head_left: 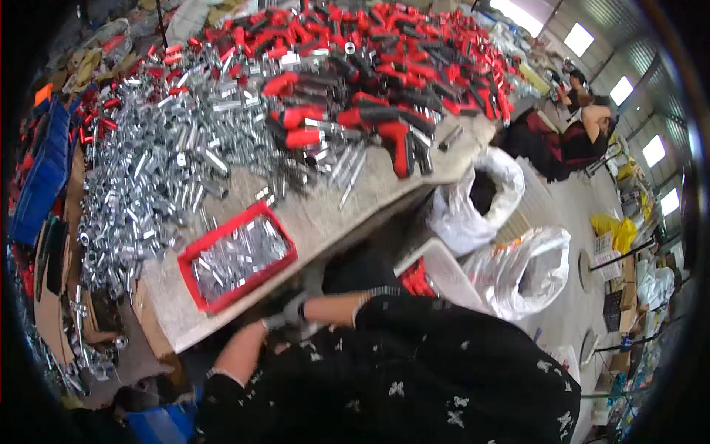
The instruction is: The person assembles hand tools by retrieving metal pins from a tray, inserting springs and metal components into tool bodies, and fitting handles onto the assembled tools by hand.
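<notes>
Both hands meet just under the table (325, 214) edge, below the red tray (237, 255). The right hand (296, 309), in a grey glove, is closed around a small grey part (312, 285) that sticks up. The left hand (272, 325) touches it from the side; I cannot tell if its fingers are closed. The tray holds shiny metal bits. More metal bits (163, 155) and red tools (370, 66) cover the table. Two white bags (510, 259) sit on the floor.
</notes>
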Motion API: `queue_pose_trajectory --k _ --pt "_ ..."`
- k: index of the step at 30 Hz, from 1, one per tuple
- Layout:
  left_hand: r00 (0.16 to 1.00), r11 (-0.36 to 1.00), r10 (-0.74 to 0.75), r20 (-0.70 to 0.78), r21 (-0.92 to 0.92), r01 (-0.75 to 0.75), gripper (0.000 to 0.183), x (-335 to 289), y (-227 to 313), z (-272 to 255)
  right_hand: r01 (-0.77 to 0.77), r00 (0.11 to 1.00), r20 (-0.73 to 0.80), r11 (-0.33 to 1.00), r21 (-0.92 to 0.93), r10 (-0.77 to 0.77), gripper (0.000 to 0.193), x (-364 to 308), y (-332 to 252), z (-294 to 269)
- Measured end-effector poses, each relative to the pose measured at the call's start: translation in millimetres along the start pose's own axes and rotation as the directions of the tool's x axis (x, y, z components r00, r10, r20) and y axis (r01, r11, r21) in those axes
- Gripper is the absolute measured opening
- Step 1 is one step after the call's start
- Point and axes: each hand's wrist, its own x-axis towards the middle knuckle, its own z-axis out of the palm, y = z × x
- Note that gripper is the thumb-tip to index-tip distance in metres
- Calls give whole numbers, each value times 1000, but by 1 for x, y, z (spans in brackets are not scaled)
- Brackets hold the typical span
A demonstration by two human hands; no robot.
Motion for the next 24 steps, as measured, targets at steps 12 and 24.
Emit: queue_pose_trajectory --k 12,24 --pt "930 990 -137 341 17 139 60 -28 37 -58 186 978 -74 975 -124 -196 40 -112 -52 -119" --pt "950 966 -77 302 -215 147 60 2 -3 -100 116 989 101 992 -47 -111 40 -72 -34 -70"
